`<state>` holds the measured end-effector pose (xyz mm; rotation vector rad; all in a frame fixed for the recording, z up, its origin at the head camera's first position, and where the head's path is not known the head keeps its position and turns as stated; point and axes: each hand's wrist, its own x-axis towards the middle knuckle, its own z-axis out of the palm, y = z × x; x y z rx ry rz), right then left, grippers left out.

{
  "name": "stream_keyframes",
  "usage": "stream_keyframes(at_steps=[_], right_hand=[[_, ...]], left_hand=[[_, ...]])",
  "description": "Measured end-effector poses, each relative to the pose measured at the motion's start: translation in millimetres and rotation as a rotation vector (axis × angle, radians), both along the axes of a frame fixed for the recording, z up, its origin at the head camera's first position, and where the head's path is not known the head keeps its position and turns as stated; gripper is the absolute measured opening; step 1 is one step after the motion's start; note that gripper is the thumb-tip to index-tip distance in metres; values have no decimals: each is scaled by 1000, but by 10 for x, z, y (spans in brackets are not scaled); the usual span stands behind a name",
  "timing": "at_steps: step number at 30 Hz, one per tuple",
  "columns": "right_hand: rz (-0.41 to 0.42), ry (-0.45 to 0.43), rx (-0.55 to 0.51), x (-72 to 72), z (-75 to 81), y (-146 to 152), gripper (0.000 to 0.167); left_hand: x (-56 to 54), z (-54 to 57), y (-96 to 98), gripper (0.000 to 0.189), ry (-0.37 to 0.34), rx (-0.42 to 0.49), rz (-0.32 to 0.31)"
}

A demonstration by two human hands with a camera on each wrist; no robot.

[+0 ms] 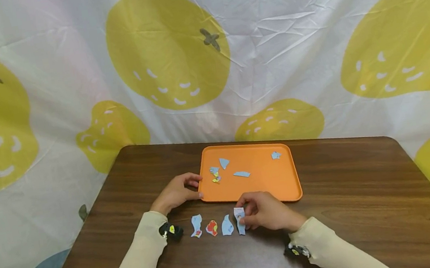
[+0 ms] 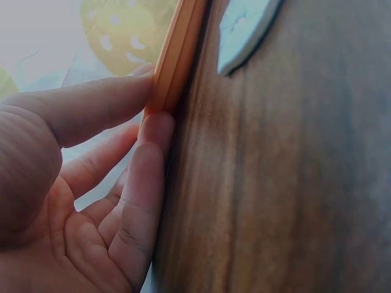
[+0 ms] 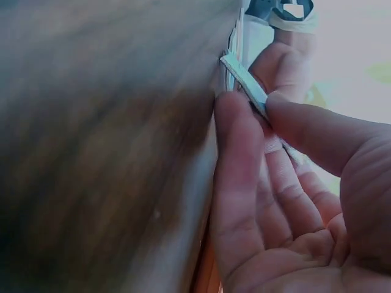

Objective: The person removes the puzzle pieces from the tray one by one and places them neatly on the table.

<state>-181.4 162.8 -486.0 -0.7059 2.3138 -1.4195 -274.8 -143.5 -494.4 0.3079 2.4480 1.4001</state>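
Between its thumb and fingers my right hand [image 1: 267, 211] pinches a narrow light-blue puzzle piece [image 1: 240, 223] with a pale pink top. In the right wrist view that piece [image 3: 247, 82] is seen edge-on, tilted up from the table. To its left lie three more flat, irregular pieces in a row: a plain blue one [image 1: 227, 225], a red and yellow one [image 1: 212, 228] and a blue one with a red tip [image 1: 196, 226]. My left hand [image 1: 178, 192] holds the left rim of the orange tray [image 1: 262, 182], and its fingers touch that rim [image 2: 174, 61] in the left wrist view.
Several loose pieces lie on the tray, among them a blue triangle [image 1: 224, 163], a long blue strip [image 1: 242, 174] and a small piece [image 1: 276, 155] at the far right. The brown wooden table [image 1: 352, 188] ends before a lemon-print curtain [image 1: 287, 29].
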Motion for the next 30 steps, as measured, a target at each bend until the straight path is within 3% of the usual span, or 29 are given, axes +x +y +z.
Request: stream_keyframes(at_steps=[12, 22, 30], right_hand=[[-45, 191, 220, -32, -5, -8, 24], [-79, 246, 323, -73, -15, -21, 29], [-118, 234, 316, -85, -4, -12, 30]], left_hand=[[3, 4, -1, 55, 10, -4, -3], [-13, -34, -4, 55, 9, -9, 5], [-28, -60, -21, 55, 16, -7, -1]])
